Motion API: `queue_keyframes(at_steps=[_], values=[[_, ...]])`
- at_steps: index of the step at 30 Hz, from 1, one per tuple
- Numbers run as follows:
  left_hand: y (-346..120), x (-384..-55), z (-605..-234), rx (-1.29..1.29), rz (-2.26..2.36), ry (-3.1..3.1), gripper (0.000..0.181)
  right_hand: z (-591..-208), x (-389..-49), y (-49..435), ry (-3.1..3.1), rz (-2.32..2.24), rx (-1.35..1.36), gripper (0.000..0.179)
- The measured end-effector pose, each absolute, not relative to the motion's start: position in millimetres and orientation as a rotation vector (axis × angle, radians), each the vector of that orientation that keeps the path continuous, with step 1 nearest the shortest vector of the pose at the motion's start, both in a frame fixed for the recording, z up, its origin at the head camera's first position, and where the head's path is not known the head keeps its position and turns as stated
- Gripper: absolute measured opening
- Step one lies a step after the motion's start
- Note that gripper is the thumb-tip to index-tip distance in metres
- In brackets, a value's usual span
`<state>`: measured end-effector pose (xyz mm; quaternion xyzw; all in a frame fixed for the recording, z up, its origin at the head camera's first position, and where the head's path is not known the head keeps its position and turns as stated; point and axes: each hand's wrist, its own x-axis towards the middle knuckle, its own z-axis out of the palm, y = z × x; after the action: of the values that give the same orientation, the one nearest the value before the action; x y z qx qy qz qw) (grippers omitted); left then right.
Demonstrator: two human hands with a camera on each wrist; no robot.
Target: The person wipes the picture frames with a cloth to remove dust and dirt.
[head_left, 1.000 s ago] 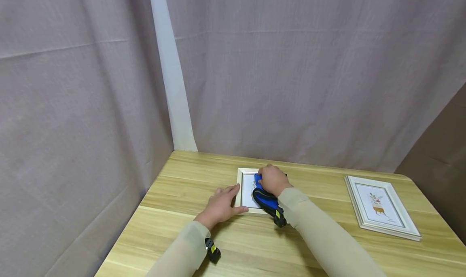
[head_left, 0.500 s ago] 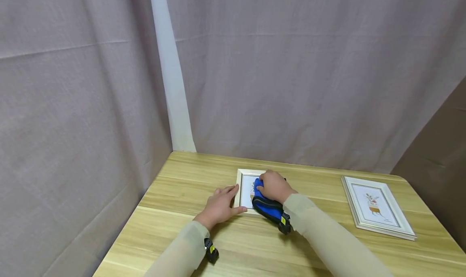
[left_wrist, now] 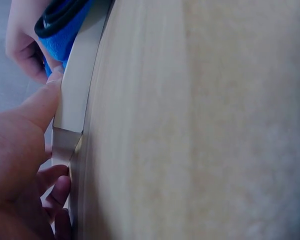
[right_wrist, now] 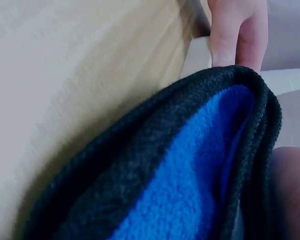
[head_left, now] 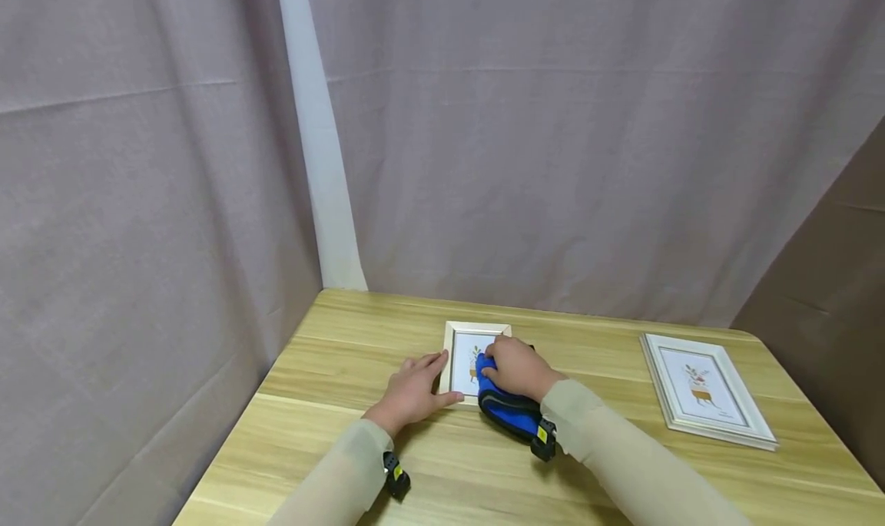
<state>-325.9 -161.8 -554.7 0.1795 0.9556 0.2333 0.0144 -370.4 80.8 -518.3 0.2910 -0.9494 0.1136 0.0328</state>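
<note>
A small picture frame (head_left: pixel 480 327) with a pale rim and a plant print lies flat on the wooden table. My left hand (head_left: pixel 411 393) grips its near left corner, thumb on the near edge and fingers along the left side. In the left wrist view, curled fingertips (left_wrist: pixel 60 187) touch the rim (left_wrist: pixel 77 90). With my right hand (head_left: pixel 520 368) I hold a folded blue cloth (head_left: pixel 510 412) with black edging against the glass. The cloth hides the frame's lower right part. Up close in the right wrist view, the cloth (right_wrist: pixel 190 165) covers most of the scene.
A larger white picture frame (head_left: pixel 750 388) with a similar plant print lies at the table's right. Grey curtains (head_left: pixel 539 165) hang behind and at the left of the table (head_left: pixel 332 380). A small black device is strapped on each wrist.
My right hand has drawn the cloth down across the glass towards me, uncovering more of the print and the top right corner. The left hand keeps its place on the frame.
</note>
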Motion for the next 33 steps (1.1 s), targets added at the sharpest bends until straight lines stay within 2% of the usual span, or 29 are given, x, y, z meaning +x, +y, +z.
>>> queue_keyframes(at_steps=[11,19,26,33], values=[[-162.3,-330.6,-565.4,0.546,0.725,2.998,0.095,-521.6,-350.6,77.5,-2.965,0.531,0.846,0.018],[-161.6,-327.7,-556.2,0.559,0.69,2.978,0.093,-519.3,-329.7,75.3,-2.944,0.569,0.892,0.021],[-162.1,-326.7,-555.3,0.555,0.684,2.974,0.093,-521.9,-317.8,73.0,-2.876,0.478,0.969,0.027],[-162.1,-326.3,-555.9,0.557,0.702,2.968,0.093,-524.0,-312.7,69.4,-2.827,0.367,0.971,0.023]])
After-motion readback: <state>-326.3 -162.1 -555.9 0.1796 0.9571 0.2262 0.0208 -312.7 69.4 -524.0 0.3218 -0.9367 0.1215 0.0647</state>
